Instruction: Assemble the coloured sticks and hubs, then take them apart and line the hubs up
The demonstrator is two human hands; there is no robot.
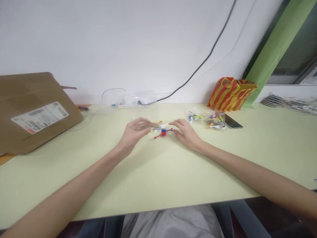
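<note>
Several small plastic arrow spinners lie on the table between my hands. The nearest is a red arrow spinner (pixel 163 134), set at a slant, with a blue arrow spinner (pixel 167 130) just behind it. Behind these is a small clear plastic bag (pixel 162 126) with a bit of yellow near it. My left hand (pixel 135 133) is at the left of this group, thumb and fingers apart, fingertips close to the bag. On the other side my right hand (pixel 186 134) curves in, its thumb tip by the blue spinner. Whether either hand touches the bag is too small to tell.
Two clear bags of coloured plastic parts (pixel 195 117) (pixel 216 121) lie right of my hands, beside a phone (pixel 232 121). Behind stands a red-and-yellow striped bag (pixel 230 95). A cardboard box (pixel 37 115) fills the left side. A black cable (pixel 195 71) runs down to a power strip (pixel 128 105).
</note>
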